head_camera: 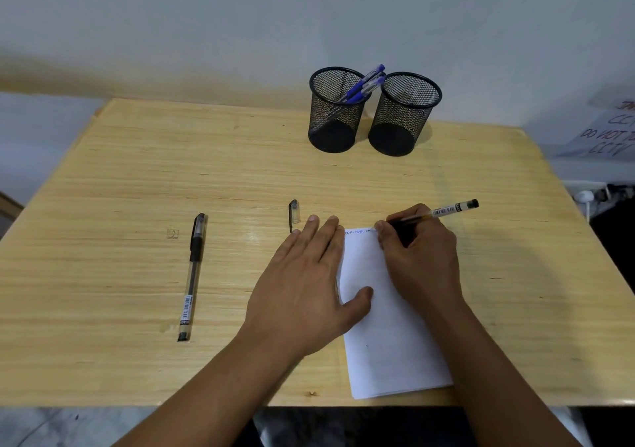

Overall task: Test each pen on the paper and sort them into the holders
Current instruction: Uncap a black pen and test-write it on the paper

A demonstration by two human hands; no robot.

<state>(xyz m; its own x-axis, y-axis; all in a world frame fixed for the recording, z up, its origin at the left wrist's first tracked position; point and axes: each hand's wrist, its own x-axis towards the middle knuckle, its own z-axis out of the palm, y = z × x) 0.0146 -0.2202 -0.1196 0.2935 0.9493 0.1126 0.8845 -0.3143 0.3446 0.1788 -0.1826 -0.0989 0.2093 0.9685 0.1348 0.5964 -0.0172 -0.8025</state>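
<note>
A capped pen (193,276) lies alone on the table (103,178); a cap (294,212) rests by the flat, open left hand (302,285), which presses the paper (388,329); the right hand (419,250) pinches a black pen (438,212), tip on the paper's top; behind, the left holder (335,109) has blue pens (364,84); the right holder (403,115) looks empty.

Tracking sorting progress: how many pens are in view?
5: three blue pens in the left holder, one capped pen on the table, one pen in the right hand. None apparently hidden.
</note>
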